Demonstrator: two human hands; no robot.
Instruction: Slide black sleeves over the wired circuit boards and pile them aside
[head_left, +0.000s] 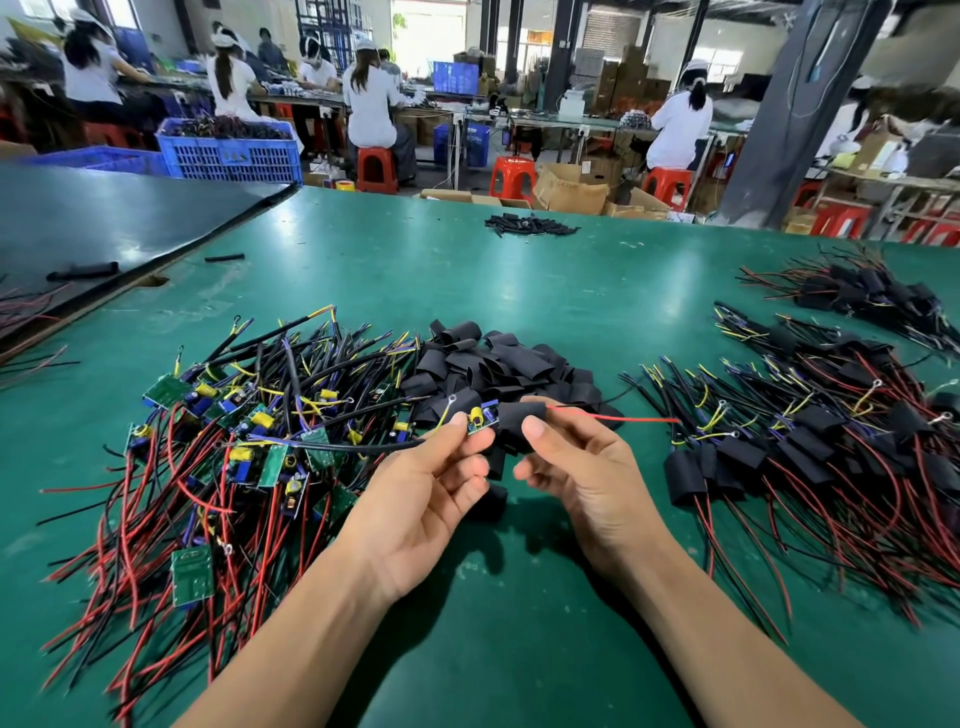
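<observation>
**A:** Which step is in hand?

**B:** Sleeving, I'd say. The left hand (431, 467) pinches one circuit board (480, 420) between thumb and fingertips. The right hand (582, 467) is curled round one black sleeve (522, 415), just in front of the heap of loose sleeves (493, 364). The board sits at the sleeve's mouth, and a red wire (613, 419) pokes out of the other end.

**A:** And next?

**B:** Probably push the board fully in, keeping the mouth open so no part snags. Then lay it right of the heap, on the finished pile (805, 447).

**A:** Counts?

**B:** One board and one sleeve are in the hands. Left of the heap is one pile of bare boards (234, 431), too tangled to count, and the loose sleeves are the same. Right of the heap there are at least two finished piles, with a farther pile (857, 291) behind the first.
</observation>
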